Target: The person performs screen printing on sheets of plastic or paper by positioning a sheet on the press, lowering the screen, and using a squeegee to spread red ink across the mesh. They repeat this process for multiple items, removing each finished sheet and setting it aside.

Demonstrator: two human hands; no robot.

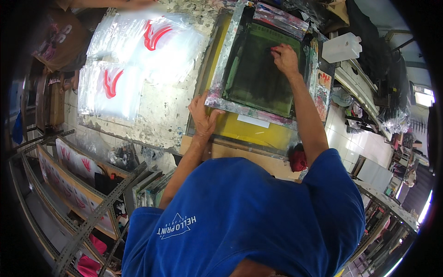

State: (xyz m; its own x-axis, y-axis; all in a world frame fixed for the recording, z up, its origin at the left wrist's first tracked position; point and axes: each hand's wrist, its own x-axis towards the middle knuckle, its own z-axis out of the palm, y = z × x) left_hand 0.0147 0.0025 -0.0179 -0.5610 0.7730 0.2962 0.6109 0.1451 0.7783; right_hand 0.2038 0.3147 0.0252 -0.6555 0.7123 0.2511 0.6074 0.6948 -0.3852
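A screen printing frame point(216, 87) with dark green mesh lies on a yellow board point(230, 127) in front of me. My left hand point(204, 115) grips the frame's near left corner, fingers along the outer left side and thumb at the near edge. Over the far right part of the mesh, my right hand point(287, 59) pinches a small red cloth point(275, 48), which appears to touch the mesh; the fingers partly cover it. A white paper strip point(253, 121) lies on the board just below the frame's near edge.
Clear plastic sheets with red prints point(110, 99) cover the worn table point(161, 108) at left. Another person's arm point(106, 3) reaches in at the far left. A white jug point(341, 48) stands right of the frame. A dark red cloth point(298, 159) lies by my right arm. Metal racks point(99, 210) stand near left.
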